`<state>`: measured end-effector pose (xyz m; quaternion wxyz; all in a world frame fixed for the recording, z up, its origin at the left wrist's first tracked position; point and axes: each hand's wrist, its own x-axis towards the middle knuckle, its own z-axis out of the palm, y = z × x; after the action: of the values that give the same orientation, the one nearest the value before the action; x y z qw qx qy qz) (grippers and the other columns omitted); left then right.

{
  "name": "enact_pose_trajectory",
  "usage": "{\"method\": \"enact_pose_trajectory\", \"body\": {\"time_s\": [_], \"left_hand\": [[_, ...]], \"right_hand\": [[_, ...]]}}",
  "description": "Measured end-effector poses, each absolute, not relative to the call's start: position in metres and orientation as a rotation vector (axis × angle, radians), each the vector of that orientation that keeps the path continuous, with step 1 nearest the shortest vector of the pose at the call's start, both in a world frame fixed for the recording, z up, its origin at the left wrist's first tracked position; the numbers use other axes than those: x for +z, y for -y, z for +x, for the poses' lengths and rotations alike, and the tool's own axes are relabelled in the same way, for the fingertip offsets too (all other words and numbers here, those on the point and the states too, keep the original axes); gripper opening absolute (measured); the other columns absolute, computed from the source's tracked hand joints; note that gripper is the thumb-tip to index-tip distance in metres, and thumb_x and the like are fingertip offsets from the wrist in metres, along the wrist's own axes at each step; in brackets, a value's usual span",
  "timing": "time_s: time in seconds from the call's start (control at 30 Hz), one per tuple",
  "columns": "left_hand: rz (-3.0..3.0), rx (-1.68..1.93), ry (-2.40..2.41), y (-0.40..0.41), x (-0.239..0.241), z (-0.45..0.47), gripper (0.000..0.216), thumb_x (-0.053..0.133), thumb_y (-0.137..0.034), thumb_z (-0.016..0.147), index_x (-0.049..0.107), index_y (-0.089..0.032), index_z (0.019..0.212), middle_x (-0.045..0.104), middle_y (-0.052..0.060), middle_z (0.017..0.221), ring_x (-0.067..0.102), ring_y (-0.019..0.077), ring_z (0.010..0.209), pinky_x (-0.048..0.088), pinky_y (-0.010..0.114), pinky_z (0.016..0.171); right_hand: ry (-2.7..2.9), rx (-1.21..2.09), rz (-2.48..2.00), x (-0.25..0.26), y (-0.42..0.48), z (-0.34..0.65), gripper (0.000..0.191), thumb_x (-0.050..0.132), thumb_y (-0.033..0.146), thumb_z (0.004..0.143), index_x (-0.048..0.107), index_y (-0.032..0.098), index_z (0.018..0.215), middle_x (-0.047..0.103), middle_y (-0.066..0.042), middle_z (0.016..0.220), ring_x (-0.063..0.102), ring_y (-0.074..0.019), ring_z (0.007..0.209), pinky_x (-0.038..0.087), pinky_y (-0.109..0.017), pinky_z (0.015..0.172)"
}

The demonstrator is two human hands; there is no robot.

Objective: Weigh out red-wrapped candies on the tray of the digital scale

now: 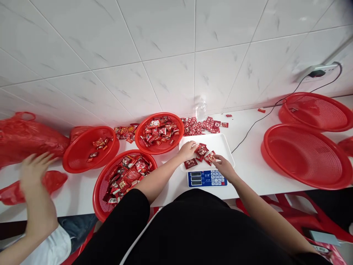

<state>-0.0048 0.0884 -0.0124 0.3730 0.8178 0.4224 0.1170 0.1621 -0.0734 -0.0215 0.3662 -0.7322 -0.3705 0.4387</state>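
Note:
A white electronic scale with a blue keypad (207, 178) stands in front of me, its white tray (224, 147) holding a small pile of red wrapped candies (202, 154). My left hand (187, 150) rests on the tray's left side, fingers curled against the pile. My right hand (224, 165) is at the tray's front edge, fingertips pinched on a red candy packet (210, 157) at the pile's right.
Three red baskets with candies (159, 133) (121, 176) (91, 147) sit left of the scale; loose candies (202, 125) lie by the wall. Two large red baskets (306, 154) (317, 110) sit right, a black cord (253, 127) between. Another person's hand (34, 169) reaches by red bags (24, 138).

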Motion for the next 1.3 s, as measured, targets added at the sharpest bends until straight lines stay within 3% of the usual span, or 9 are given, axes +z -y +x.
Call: {"method": "enact_pose_trajectory", "body": {"time_s": [0.07,0.17,0.23,0.3,0.53,0.83,0.93,1.07,1.3], "left_hand": [[2.138,0.236,-1.164,-0.092,-0.011,-0.018,0.044,0.052,-0.05,0.085,0.057,-0.019,0.115,0.058,0.011,0.12,0.051,0.0258,0.115,0.037,0.034,0.099],[2.16,0.025,-1.199,-0.089,-0.014,-0.038,0.088,0.075,-0.057,0.058,0.044,-0.023,0.133,0.039,0.015,0.14,0.033,0.0353,0.131,0.032,0.039,0.103],[2.137,-0.109,-1.196,-0.084,-0.018,-0.045,0.111,0.083,-0.051,0.047,0.032,-0.024,0.142,0.026,0.016,0.148,0.024,0.0382,0.136,0.03,0.04,0.104],[2.158,-0.186,-1.191,-0.08,-0.021,-0.045,0.115,0.084,-0.043,0.048,0.025,-0.025,0.145,0.023,0.016,0.149,0.026,0.038,0.135,0.031,0.04,0.103],[2.195,-0.185,-1.154,-0.075,-0.021,-0.024,0.09,0.076,-0.03,0.062,0.032,-0.027,0.14,0.042,0.012,0.135,0.054,0.0295,0.113,0.044,0.032,0.087],[2.053,0.037,-1.077,-0.075,-0.02,-0.03,0.083,0.076,-0.027,0.064,0.039,-0.023,0.138,0.048,0.011,0.13,0.06,0.024,0.098,0.047,0.03,0.084],[2.008,0.264,-1.201,-0.09,-0.015,-0.044,0.052,0.064,-0.025,0.077,0.051,-0.021,0.127,0.058,0.008,0.118,0.061,0.0189,0.087,0.047,0.031,0.083],[1.963,0.478,-1.49,-0.132,-0.015,-0.078,0.025,0.049,-0.019,0.086,0.06,-0.02,0.109,0.063,0.007,0.109,0.058,0.0192,0.099,0.043,0.031,0.091],[1.825,0.125,-1.562,-0.194,-0.036,-0.107,0.018,0.064,-0.026,0.075,0.066,-0.021,0.092,0.067,0.009,0.104,0.058,0.0256,0.1,0.043,0.033,0.087]], "right_hand": [[1.08,1.016,-1.968,-0.026,0.066,0.166,0.048,0.052,0.043,0.081,0.053,0.024,0.125,0.054,-0.009,0.13,0.061,-0.0217,0.1,0.047,-0.038,0.088],[1.269,0.868,-2.072,-0.034,0.053,0.172,0.051,0.054,0.033,0.079,0.049,0.022,0.129,0.048,-0.011,0.135,0.053,-0.0243,0.115,0.04,-0.039,0.098],[1.361,0.833,-2.111,-0.038,0.043,0.175,0.054,0.056,0.028,0.077,0.048,0.021,0.13,0.048,-0.012,0.135,0.045,-0.0267,0.123,0.036,-0.041,0.102],[1.417,0.835,-2.116,-0.042,0.035,0.174,0.057,0.057,0.025,0.076,0.048,0.02,0.131,0.05,-0.012,0.134,0.044,-0.0281,0.124,0.035,-0.042,0.103],[1.544,0.891,-2.004,-0.044,0.019,0.16,0.057,0.059,0.023,0.074,0.05,0.023,0.13,0.056,-0.008,0.129,0.051,-0.0241,0.119,0.039,-0.036,0.1],[1.49,0.919,-1.96,-0.038,0.019,0.161,0.051,0.056,0.029,0.078,0.052,0.024,0.128,0.057,-0.008,0.128,0.05,-0.0237,0.12,0.038,-0.038,0.101],[1.38,0.922,-1.949,-0.036,0.029,0.165,0.046,0.055,0.033,0.078,0.055,0.026,0.124,0.059,-0.006,0.124,0.054,-0.023,0.114,0.043,-0.039,0.096],[1.103,0.957,-1.992,-0.036,0.051,0.173,0.042,0.055,0.042,0.076,0.06,0.029,0.116,0.061,-0.005,0.121,0.06,-0.0235,0.104,0.049,-0.038,0.085],[0.869,1.073,-1.963,-0.031,0.078,0.171,0.038,0.057,0.044,0.074,0.064,0.028,0.107,0.066,-0.005,0.114,0.06,-0.0248,0.104,0.048,-0.04,0.087]]}}
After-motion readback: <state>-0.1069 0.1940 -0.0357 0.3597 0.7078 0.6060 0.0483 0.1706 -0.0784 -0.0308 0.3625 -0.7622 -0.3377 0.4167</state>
